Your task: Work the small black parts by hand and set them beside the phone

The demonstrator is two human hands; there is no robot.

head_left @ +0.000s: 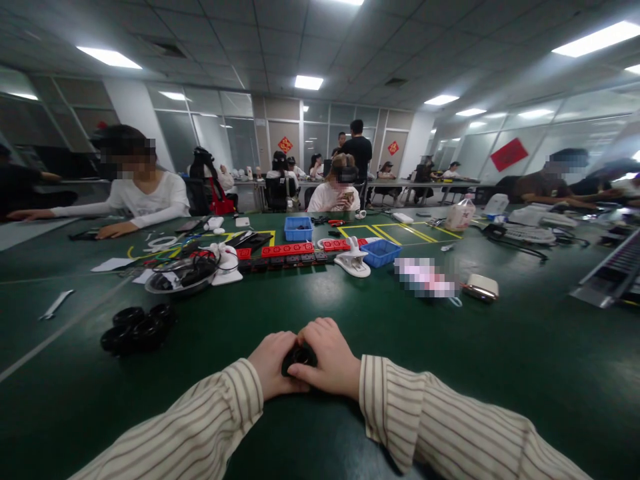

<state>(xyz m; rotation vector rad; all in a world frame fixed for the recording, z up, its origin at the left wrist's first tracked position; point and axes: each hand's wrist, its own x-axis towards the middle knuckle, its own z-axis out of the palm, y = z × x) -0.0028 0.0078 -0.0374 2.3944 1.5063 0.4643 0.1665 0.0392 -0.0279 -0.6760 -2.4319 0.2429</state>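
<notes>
Both hands meet low in the middle of the head view, wrapped round a black ring-shaped piece (301,359) with a dark hollow centre. My left hand (274,365) is closed on its left side. Over the top and right side curls my right hand (330,357), its thumb lying across the near edge. The fingers cover much of the piece, so its exact kind does not show. To the left on the green table (240,420) sits a cluster of several similar black rings (136,328), apart from the hands.
A wrench (56,305) lies far left. Beyond the hands are a tray of cables (185,277), red power strips (294,249), a white clamp (353,260), blue baskets (381,253) and a small white case (481,288). Other people sit around the table.
</notes>
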